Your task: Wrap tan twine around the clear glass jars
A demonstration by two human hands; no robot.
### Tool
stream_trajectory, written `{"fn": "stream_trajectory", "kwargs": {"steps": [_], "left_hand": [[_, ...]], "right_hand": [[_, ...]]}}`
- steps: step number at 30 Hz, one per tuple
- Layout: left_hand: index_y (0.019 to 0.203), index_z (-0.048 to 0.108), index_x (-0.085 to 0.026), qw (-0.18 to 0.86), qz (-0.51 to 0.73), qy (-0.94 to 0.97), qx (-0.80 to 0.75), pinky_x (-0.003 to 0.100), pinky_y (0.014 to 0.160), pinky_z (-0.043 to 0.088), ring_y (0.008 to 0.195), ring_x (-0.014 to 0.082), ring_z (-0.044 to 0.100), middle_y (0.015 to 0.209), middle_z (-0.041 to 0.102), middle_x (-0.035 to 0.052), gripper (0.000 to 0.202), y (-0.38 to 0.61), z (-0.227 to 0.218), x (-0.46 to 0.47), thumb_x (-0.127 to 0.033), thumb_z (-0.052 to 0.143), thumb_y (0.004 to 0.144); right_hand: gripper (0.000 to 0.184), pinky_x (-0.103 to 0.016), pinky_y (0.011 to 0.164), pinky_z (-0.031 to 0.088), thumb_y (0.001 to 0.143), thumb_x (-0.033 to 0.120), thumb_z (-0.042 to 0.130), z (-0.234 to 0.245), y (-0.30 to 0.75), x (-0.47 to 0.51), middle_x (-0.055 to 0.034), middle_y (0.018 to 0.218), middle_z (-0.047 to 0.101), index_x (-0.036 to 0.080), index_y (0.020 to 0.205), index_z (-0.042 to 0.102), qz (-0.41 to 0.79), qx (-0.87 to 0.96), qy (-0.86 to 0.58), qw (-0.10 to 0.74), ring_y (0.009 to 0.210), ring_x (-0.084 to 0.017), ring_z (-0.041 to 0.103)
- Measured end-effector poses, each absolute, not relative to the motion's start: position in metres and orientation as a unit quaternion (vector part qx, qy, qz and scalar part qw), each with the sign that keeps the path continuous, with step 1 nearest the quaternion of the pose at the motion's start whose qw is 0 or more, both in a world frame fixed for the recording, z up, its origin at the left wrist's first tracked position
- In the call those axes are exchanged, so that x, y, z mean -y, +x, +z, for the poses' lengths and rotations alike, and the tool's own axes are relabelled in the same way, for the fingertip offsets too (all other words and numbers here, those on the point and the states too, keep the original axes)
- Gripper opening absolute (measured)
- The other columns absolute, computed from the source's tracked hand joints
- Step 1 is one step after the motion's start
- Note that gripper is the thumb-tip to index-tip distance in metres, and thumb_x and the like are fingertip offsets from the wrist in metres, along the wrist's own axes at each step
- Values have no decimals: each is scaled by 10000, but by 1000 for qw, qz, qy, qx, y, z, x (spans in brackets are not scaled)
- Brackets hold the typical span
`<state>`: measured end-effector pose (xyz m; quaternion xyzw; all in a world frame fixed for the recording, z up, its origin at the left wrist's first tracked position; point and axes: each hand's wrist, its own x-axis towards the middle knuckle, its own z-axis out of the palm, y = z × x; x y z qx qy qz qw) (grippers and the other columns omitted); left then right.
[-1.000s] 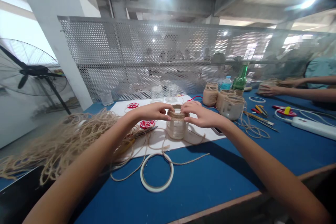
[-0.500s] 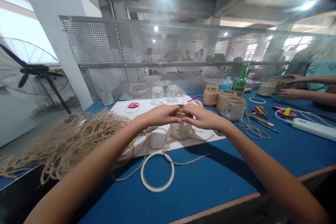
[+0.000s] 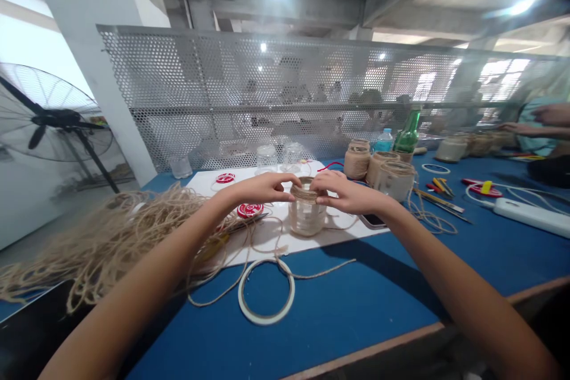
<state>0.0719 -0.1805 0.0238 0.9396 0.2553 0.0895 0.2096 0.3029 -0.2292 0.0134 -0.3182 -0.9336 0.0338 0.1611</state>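
Note:
A clear glass jar [image 3: 306,222] stands upright on a white sheet [image 3: 276,209], its neck wound with brown twine [image 3: 304,193]. At the left of the neck is my left hand [image 3: 267,187], thumb and forefinger curved against the twine-wrapped rim. My right hand [image 3: 342,191] grips the opposite side of the neck, fingertips over the rim and thumb low on the twine. Loose twine ends trail on both sides of the jar's base. In front lies a roll of white tape [image 3: 266,317] on the blue table, with a strand of twine crossing its upper edge.
A heap of twine [image 3: 146,231] covers the left. Red spools [image 3: 250,210], glass jars [image 3: 266,158] and a phone [image 3: 374,222] lie around. At right stand twine-wrapped jars [image 3: 357,161], a green bottle [image 3: 408,133] and a power strip [image 3: 532,217]. Another person's hands [image 3: 552,119] are at far right.
My hands have moved apart along the jar's rim, the left one leftward, uncovering the wrapped neck. At far right, the other person's hands have lifted and drawn back from the jars.

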Motion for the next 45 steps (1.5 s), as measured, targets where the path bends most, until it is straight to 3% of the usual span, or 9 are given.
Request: {"fn": "stream_trajectory", "kwargs": {"steps": [8, 14, 22, 28, 41, 45], "left_hand": [[957, 528, -167, 179, 112, 943, -259, 208, 546, 325, 543, 92, 408, 616, 491, -35, 201, 78, 22, 186, -310, 532, 817], [962, 527, -158, 155, 148, 945, -248, 220, 603, 362, 634, 111, 502, 739, 592, 5, 190, 92, 16, 199, -281, 545, 819], [1050, 535, -171, 158, 116, 950, -244, 216, 574, 344, 581, 101, 452, 686, 554, -12, 263, 83, 20, 192, -331, 515, 843], [1135, 527, -230, 167, 108, 945, -261, 217, 606, 350, 609, 102, 458, 738, 571, -12, 323, 72, 21, 178, -368, 502, 845], [991, 530, -192, 148, 127, 949, -246, 202, 544, 317, 542, 97, 419, 592, 480, -42, 194, 77, 18, 181, -308, 492, 842], [977, 541, -185, 134, 135, 951, -245, 204, 562, 335, 559, 95, 445, 633, 521, -31, 179, 79, 19, 186, -287, 493, 838]], "right_hand": [[242, -392, 884, 307, 887, 368, 406, 13, 303, 232, -66, 953, 562, 176, 898, 554, 15, 925, -342, 165, 936, -203, 478], [195, -470, 934, 212, 868, 306, 413, 7, 291, 238, -33, 817, 555, 167, 800, 531, -18, 904, -383, 187, 840, -183, 492], [258, -389, 853, 298, 890, 356, 372, 6, 300, 229, -35, 789, 530, 163, 768, 493, 19, 924, -343, 171, 750, -161, 472], [292, -369, 841, 318, 907, 391, 367, 8, 308, 226, -62, 887, 565, 156, 883, 538, 50, 928, -331, 164, 828, -179, 487], [269, -377, 917, 324, 886, 387, 440, 12, 314, 218, -67, 1022, 569, 176, 895, 607, 35, 941, -280, 184, 982, -182, 479], [292, -465, 976, 237, 876, 423, 444, 9, 310, 221, -62, 1100, 560, 211, 879, 644, 18, 918, -347, 189, 1092, -219, 429]]}}
